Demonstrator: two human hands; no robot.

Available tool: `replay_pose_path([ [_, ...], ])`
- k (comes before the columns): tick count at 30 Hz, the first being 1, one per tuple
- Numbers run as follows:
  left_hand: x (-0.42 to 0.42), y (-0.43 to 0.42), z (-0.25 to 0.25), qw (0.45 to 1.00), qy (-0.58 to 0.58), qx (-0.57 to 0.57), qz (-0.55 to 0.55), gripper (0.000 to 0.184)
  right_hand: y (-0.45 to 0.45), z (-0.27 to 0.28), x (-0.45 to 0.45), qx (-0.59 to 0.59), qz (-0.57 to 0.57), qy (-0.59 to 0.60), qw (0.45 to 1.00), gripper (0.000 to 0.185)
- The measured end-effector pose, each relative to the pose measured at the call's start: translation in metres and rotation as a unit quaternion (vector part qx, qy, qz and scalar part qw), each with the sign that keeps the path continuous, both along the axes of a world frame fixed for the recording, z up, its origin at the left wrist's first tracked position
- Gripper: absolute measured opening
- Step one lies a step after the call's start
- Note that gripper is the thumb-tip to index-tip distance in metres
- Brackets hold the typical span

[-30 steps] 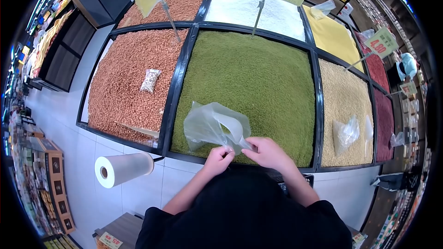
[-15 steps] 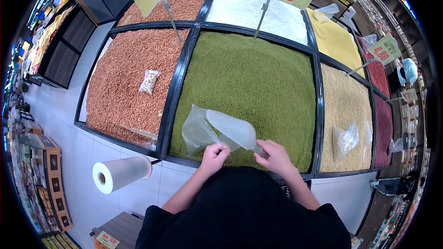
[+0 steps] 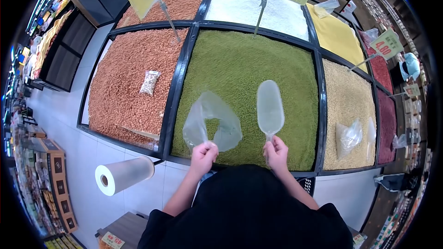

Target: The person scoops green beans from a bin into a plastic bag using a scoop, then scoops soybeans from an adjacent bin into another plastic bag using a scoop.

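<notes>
Head: open gap between bag point(image 3: 228, 128) and scoop point(image 3: 270, 108) edges

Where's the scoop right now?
In the head view, the scoop is just right of centre, held in the person's right grip over the green beans, beside the plastic bag.

Bright, even light; strong fisheye bending, black corners.
</notes>
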State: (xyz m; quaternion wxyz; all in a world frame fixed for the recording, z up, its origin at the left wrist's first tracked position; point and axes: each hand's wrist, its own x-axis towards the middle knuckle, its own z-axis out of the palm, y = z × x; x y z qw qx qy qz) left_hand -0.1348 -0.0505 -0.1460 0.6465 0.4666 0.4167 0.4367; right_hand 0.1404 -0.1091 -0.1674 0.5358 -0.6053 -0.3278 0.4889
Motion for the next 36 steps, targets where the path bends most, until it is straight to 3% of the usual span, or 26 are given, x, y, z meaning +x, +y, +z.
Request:
replay_pose_path([
  [7, 0.011, -0.015, -0.010, 0.999, -0.005, 0.001, -0.033, 0.018, -0.018, -0.034, 0.019, -0.054, -0.226, 0.016, 0.972, 0.024],
  [11, 0.006, -0.015, -0.020, 0.999, -0.018, -0.006, -0.031, 0.016, -0.046, -0.054, 0.042, -0.093, -0.287, -0.010, 0.954, 0.026],
  [20, 0.013, -0.028, -0.028, 0.999, -0.030, -0.013, -0.044, 0.015, -0.065, -0.067, 0.045, -0.139, -0.269, -0.015, 0.953, 0.031],
  [36, 0.019, -0.040, -0.035, 0.998, -0.013, -0.026, -0.063, 0.016, -0.018, -0.040, 0.008, -0.065, -0.202, 0.053, 0.976, 0.029],
])
